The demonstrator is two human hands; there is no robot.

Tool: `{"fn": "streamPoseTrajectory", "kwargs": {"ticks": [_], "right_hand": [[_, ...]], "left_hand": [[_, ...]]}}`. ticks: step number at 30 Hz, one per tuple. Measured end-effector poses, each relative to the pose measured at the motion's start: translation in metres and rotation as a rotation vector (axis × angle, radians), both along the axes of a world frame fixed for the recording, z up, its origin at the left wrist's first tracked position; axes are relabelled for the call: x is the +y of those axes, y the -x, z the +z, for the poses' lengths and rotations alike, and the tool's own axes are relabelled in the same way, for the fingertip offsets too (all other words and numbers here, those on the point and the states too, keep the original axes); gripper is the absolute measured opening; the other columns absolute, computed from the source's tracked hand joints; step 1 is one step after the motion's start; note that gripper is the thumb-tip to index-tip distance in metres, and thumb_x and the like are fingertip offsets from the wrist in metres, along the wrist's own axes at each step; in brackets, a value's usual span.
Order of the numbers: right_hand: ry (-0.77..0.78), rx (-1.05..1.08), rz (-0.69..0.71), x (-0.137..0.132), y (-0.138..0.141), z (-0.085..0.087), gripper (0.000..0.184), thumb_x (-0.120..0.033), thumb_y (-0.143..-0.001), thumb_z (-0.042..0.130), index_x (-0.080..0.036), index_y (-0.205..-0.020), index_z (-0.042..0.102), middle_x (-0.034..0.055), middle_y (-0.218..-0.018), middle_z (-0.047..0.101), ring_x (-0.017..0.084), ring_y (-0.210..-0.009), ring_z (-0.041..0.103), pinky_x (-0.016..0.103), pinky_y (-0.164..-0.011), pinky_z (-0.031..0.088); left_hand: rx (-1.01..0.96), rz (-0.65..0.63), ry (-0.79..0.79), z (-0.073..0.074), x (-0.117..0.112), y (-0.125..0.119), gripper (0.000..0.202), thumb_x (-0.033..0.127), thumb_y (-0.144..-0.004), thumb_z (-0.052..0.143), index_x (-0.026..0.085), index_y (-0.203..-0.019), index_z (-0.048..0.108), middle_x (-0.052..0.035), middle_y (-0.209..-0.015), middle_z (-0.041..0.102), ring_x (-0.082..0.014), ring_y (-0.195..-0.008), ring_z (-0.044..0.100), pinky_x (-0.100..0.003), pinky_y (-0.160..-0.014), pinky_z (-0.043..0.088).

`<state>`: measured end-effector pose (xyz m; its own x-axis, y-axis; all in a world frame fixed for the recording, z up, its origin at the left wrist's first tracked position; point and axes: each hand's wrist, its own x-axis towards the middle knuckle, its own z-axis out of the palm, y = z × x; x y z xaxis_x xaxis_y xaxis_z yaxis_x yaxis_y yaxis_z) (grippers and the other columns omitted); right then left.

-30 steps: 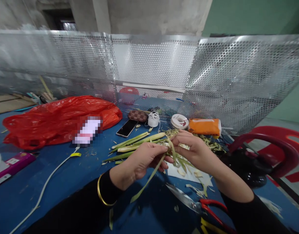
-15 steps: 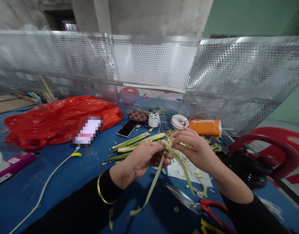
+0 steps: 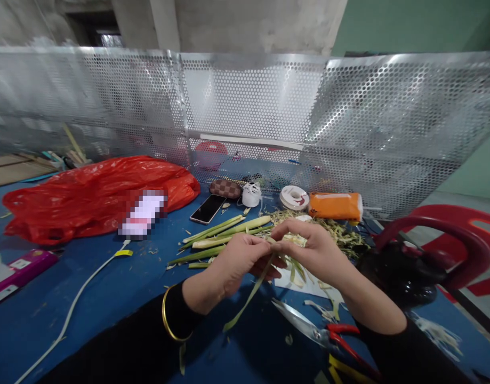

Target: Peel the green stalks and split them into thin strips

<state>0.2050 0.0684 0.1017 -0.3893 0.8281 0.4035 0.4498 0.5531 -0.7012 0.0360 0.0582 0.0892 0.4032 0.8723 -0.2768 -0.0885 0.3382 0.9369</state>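
My left hand [image 3: 241, 262] pinches pale green leaf strips [image 3: 249, 300], thumb against fingers; one long strip hangs down toward the table. My right hand [image 3: 319, 249] is closed at the same spot, its thumb and fingertips meeting the left ones on the strips. The exact bit between the fingertips is mostly hidden. Behind my left hand lie several cut green stalks [image 3: 216, 230]. Under the right hand, leaf scraps partly cover a white paper [image 3: 308, 284]. Red-handled scissors [image 3: 306, 324] rest with blades apart in front of my right forearm.
A red plastic bag [image 3: 88, 186], a lit phone [image 3: 144, 213] on a cable and a purple power strip [image 3: 23, 274] occupy the left. Behind are a dark phone [image 3: 208, 209], ribbon roll [image 3: 294, 198] and orange packet [image 3: 336, 206]. A dark kettle [image 3: 404, 277] stands right.
My right hand has moved down and left, so its fingertips now meet my left fingertips. The strip that hung on the right side is now mostly hidden behind the right hand.
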Motion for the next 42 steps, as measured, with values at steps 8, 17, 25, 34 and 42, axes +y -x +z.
{"fn": "streamPoseTrajectory", "kwargs": {"ticks": [8, 17, 25, 34, 42], "right_hand": [[0.098, -0.056, -0.045, -0.003, 0.004, 0.0, 0.018, -0.033, -0.084, 0.059, -0.019, -0.074, 0.062, 0.0014, -0.072, 0.066, 0.018, -0.071, 0.06, 0.03, -0.067, 0.044], [0.109, -0.079, -0.042, -0.009, 0.002, 0.006, 0.011, -0.025, -0.083, 0.06, -0.018, -0.074, 0.061, 0.0014, -0.074, 0.065, 0.016, -0.072, 0.058, 0.029, -0.068, 0.042], [0.121, -0.15, -0.076, -0.012, 0.003, 0.007, 0.014, -0.032, -0.081, 0.063, -0.02, -0.077, 0.059, 0.001, -0.075, 0.062, 0.018, -0.071, 0.056, 0.028, -0.065, 0.041], [0.055, -0.058, -0.049, -0.008, -0.004, 0.006, 0.015, -0.024, -0.086, 0.056, -0.02, -0.072, 0.054, -0.0009, -0.068, 0.057, 0.015, -0.065, 0.052, 0.026, -0.06, 0.04], [-0.104, -0.172, -0.122, -0.006, 0.006, -0.004, 0.009, -0.015, -0.083, 0.06, -0.021, -0.078, 0.058, -0.0022, -0.07, 0.063, 0.014, -0.065, 0.055, 0.025, -0.061, 0.038]], "left_hand": [[0.012, -0.022, -0.023, -0.005, 0.0, -0.002, 0.018, 0.028, -0.069, 0.07, 0.011, -0.063, 0.07, -0.0057, -0.062, 0.069, -0.0114, -0.05, 0.061, -0.021, -0.052, 0.046], [0.02, -0.026, -0.029, -0.005, 0.0, -0.001, 0.019, 0.03, -0.065, 0.075, 0.012, -0.064, 0.069, -0.0046, -0.064, 0.069, -0.0125, -0.053, 0.063, -0.023, -0.054, 0.047], [0.091, -0.03, -0.056, -0.005, 0.001, -0.004, 0.02, 0.03, -0.066, 0.075, 0.013, -0.06, 0.068, -0.0037, -0.059, 0.066, -0.0127, -0.052, 0.062, -0.023, -0.054, 0.049], [0.132, -0.039, -0.084, 0.0, 0.0, -0.003, 0.015, 0.026, -0.064, 0.074, 0.013, -0.062, 0.069, -0.0041, -0.061, 0.067, -0.0139, -0.053, 0.063, -0.025, -0.057, 0.05], [0.082, -0.216, 0.009, -0.007, -0.004, -0.002, 0.01, 0.022, -0.065, 0.068, 0.012, -0.066, 0.07, -0.0057, -0.063, 0.068, -0.0131, -0.052, 0.062, -0.026, -0.058, 0.051]]}}
